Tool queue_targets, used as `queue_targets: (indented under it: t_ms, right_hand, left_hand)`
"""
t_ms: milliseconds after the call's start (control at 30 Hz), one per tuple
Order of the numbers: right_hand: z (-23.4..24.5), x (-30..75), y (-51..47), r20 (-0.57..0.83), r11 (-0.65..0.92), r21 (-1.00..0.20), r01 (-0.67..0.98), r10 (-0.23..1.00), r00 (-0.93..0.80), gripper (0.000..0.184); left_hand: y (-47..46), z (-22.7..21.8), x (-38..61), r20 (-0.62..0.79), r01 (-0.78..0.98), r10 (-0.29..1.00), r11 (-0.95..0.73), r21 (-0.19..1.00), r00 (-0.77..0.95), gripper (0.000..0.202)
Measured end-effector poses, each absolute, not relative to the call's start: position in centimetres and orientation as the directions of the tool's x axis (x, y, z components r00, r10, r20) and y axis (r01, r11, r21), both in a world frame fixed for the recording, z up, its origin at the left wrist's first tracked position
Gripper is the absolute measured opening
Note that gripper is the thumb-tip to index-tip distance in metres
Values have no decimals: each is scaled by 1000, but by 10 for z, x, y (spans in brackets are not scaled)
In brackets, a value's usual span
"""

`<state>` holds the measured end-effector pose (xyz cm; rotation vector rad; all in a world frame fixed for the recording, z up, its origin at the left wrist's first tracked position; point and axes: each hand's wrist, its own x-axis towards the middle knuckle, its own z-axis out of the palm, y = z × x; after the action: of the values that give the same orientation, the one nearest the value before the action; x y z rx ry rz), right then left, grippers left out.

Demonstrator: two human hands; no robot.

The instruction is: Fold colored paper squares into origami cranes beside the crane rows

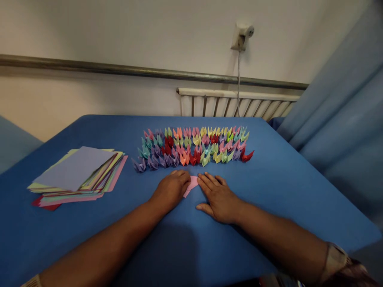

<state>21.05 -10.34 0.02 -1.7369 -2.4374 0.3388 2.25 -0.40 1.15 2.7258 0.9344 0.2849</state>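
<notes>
A small folded pink paper [192, 184] lies on the blue table [269, 191], near its middle. My left hand [171, 188] rests on the paper's left side with its fingers curled down over it. My right hand [218, 196] lies flat on the right side, fingers stretched out and pressing the paper's edge. Most of the paper is hidden under the two hands. Just beyond them stand rows of small folded paper cranes [193, 146] in many colours.
A fanned stack of coloured paper sheets [79, 175] lies at the left of the table. A blue curtain [344, 111] hangs at the right. Behind the table are a wall rail [119, 69], a slatted radiator [239, 105] and a wall socket with a cord [241, 38].
</notes>
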Motion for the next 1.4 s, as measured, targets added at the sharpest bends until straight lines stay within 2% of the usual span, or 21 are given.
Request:
queue_targets:
  t_ms: [367, 467, 633, 733, 867, 1000, 1200, 1267, 1300, 1400]
  right_hand:
    - [-6, 223, -98, -38, 103, -228, 968, 993, -115, 93]
    - [-5, 220, -98, -21, 103, -279, 955, 993, -113, 87]
    - [1, 205, -97, -20, 79, -373, 925, 995, -93, 73]
    - [6, 197, -92, -19, 79, -376, 923, 995, -93, 67]
    - [11, 193, -83, -1, 128, -364, 923, 990, -138, 52]
    - [13, 192, -73, 38, 60, -388, 920, 998, -49, 56]
    - [8, 197, -51, -86, -111, -608, 786, 994, 73, 36]
    - [3, 196, -43, -111, -160, -762, 627, 987, 117, 24]
    - [0, 194, -40, -144, -198, -845, 497, 979, 145, 18]
    - [-8, 187, -34, -217, -252, -920, 301, 966, 143, 10]
  left_hand:
    - [-16, 17, 6, 60, 510, 542, -818, 266, 838, 35]
    - [-26, 23, 6, 52, 516, 546, -815, 262, 836, 41]
    - [-28, 20, 11, 49, 531, 547, -827, 188, 835, 31]
    - [-26, 19, 13, 48, 536, 547, -832, 145, 836, 25]
    - [-24, 22, 13, 53, 543, 556, -826, 151, 830, 21]
    - [-26, 24, 14, 63, 540, 552, -830, 141, 832, 29]
    - [-27, 25, 17, 48, 562, 571, -817, 131, 819, 34]
    - [-26, 24, 18, 48, 569, 577, -814, 117, 815, 37]
    - [-26, 24, 18, 53, 572, 580, -812, 112, 813, 38]
    - [-27, 23, 18, 70, 587, 595, -802, 108, 801, 37]
